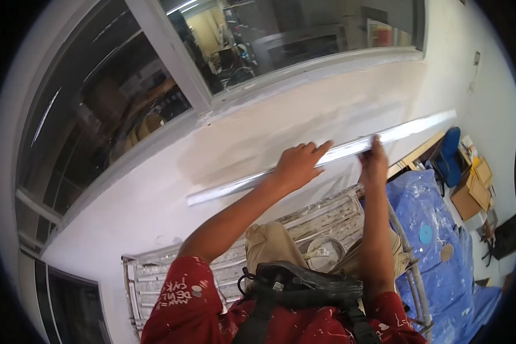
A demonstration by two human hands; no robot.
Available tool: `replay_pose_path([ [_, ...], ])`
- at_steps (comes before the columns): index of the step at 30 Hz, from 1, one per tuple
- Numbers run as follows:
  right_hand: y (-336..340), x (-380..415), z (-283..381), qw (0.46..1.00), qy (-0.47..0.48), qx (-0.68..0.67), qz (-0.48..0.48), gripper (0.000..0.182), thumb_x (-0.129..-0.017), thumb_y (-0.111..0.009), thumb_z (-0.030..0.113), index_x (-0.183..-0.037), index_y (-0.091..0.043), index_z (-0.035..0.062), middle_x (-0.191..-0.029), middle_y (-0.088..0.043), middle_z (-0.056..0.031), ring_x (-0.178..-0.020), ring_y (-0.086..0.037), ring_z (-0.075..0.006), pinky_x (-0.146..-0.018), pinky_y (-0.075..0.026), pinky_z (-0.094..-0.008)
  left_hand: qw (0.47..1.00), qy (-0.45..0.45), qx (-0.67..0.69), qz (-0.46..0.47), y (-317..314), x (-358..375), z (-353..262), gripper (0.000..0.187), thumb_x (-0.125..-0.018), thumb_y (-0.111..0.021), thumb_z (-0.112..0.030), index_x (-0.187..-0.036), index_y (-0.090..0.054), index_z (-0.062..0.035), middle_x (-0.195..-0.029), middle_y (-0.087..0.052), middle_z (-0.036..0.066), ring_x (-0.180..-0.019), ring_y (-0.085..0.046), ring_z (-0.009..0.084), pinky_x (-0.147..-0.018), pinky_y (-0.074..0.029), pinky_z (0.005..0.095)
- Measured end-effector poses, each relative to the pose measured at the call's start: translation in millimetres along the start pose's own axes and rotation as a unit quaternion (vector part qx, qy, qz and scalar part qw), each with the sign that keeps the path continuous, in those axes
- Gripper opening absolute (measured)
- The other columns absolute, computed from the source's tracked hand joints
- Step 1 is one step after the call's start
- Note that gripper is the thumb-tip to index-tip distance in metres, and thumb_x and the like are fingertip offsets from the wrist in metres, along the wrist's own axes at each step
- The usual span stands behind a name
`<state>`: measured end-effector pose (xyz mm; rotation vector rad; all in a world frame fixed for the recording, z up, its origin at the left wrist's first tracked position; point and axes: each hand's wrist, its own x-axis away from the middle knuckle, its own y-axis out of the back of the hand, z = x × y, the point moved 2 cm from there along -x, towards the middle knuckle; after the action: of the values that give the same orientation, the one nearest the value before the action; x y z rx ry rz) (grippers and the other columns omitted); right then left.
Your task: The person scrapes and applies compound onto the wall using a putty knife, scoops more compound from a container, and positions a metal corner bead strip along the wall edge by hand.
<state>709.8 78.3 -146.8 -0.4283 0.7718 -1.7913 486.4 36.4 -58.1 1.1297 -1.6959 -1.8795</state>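
Observation:
A long, shiny metal straightedge (415, 125) lies slantwise along the wall below the window, its right end higher than its left. My left hand (295, 167) is on the bar near its middle, index finger stretched along it and thumb below; its other fingers are partly hidden. Farther right, my right hand (374, 163) grips the same bar from below, with a finger showing over its front. Greyish, damp-looking patches mark the wall (235, 152) behind the bar.
Between my legs, a round bucket (325, 253) with a handled tool in it stands on a paint-spattered slatted scaffold (212, 272). A window frame (321, 71) runs above. Blue plastic sheeting (430, 212), a blue chair (449, 155) and cardboard boxes (471, 192) are at right.

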Motion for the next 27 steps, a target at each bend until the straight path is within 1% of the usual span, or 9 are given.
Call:
replay_pose_path([
  [2,27,-28,14,0.996,0.005,-0.066,-0.061,0.042,-0.1,-0.056,0.036,-0.12,-0.057,-0.0002,-0.107,-0.064,-0.0088,-0.098,-0.062,-0.0201,-0.09,-0.052,-0.0384,1.0,0.011,-0.006,0.022,2,32,28,0.067,-0.088,-0.068,-0.034,-0.148,-0.04,-0.0211,-0.107,-0.061,0.011,-0.099,-0.062,0.0296,-0.082,-0.053,0.0424],
  [3,49,-48,17,0.994,-0.001,-0.072,-0.081,0.041,-0.1,-0.057,0.035,-0.122,-0.057,0.0005,-0.111,-0.063,-0.0087,-0.102,-0.061,-0.0208,-0.092,-0.05,-0.0377,0.999,0.016,-0.042,-0.019,2,49,48,0.066,-0.088,-0.067,-0.039,-0.147,-0.042,-0.0209,-0.11,-0.062,0.013,-0.101,-0.062,0.0306,-0.083,-0.052,0.0442],
  [5,64,-72,27,0.992,0.028,-0.096,-0.082,0.041,-0.1,-0.058,0.034,-0.123,-0.056,0.0006,-0.111,-0.064,-0.0089,-0.103,-0.06,-0.0204,-0.091,-0.049,-0.0369,0.997,0.055,-0.051,-0.013,27,68,73,0.058,-0.085,-0.07,-0.041,-0.135,-0.056,-0.0145,-0.106,-0.065,0.011,-0.098,-0.063,0.029,-0.082,-0.053,0.0409],
  [7,68,-86,30,0.994,0.035,-0.103,-0.024,0.038,-0.1,-0.058,0.033,-0.12,-0.058,0.0014,-0.109,-0.064,-0.0093,-0.102,-0.06,-0.0195,-0.088,-0.049,-0.0361,0.995,0.059,-0.067,-0.039,53,76,82,0.053,-0.083,-0.073,-0.036,-0.129,-0.061,-0.0125,-0.092,-0.063,0.008,-0.082,-0.062,0.0267,-0.073,-0.052,0.0392],
  [8,55,-78,35,0.996,0.02,-0.092,-0.004,0.032,-0.099,-0.059,0.034,-0.111,-0.061,0.0038,-0.1,-0.063,-0.0075,-0.095,-0.059,-0.0182,-0.086,-0.049,-0.0363,0.992,0.036,-0.097,-0.074,57,76,84,0.055,-0.08,-0.076,-0.034,-0.129,-0.061,-0.0131,-0.089,-0.06,0.006,-0.079,-0.06,0.0252,-0.07,-0.05,0.0389],
  [10,54,-80,22,0.996,-0.011,-0.077,-0.041,0.027,-0.098,-0.06,0.033,-0.1,-0.062,0.0065,-0.09,-0.058,-0.0035,-0.083,-0.056,-0.0162,-0.082,-0.05,-0.0375,0.985,0.031,-0.136,-0.097,61,75,90,0.057,-0.078,-0.077,-0.033,-0.13,-0.06,-0.0136,-0.091,-0.059,0.006,-0.08,-0.06,0.0252,-0.07,-0.049,0.0383],
  [14,45,-63,11,0.993,-0.051,-0.102,0.022,0.017,-0.1,-0.058,0.023,-0.099,-0.06,0.0064,-0.085,-0.058,-0.0009,-0.077,-0.058,-0.0137,-0.069,-0.056,-0.0309,0.975,0.045,-0.178,-0.122,56,69,85,0.059,-0.077,-0.078,-0.028,-0.131,-0.058,-0.0143,-0.093,-0.059,0.006,-0.081,-0.059,0.0255,-0.069,-0.047,0.0374],
  [23,44,-61,16,0.989,-0.017,-0.134,0.055,0.01,-0.099,-0.059,0.016,-0.1,-0.055,0.0065,-0.082,-0.057,-0.0009,-0.075,-0.059,-0.0117,-0.073,-0.057,-0.0316,0.986,-0.003,-0.099,-0.134,17,13,44,0.052,-0.08,-0.076,-0.027,-0.128,-0.06,-0.0136,-0.092,-0.06,0.007,-0.08,-0.06,0.0261,-0.071,-0.049,0.0395],
  [27,29,-51,20,0.992,0.004,-0.114,0.054,0.026,-0.096,-0.065,0.02,-0.108,-0.052,0.0014,-0.091,-0.056,-0.0044,-0.077,-0.061,-0.0138,-0.074,-0.059,-0.0308,0.996,0.045,-0.02,-0.071,0,-18,24,0.049,-0.086,-0.072,-0.029,-0.129,-0.059,-0.0106,-0.099,-0.065,0.01,-0.084,-0.063,0.0273,-0.076,-0.051,0.0379],
])
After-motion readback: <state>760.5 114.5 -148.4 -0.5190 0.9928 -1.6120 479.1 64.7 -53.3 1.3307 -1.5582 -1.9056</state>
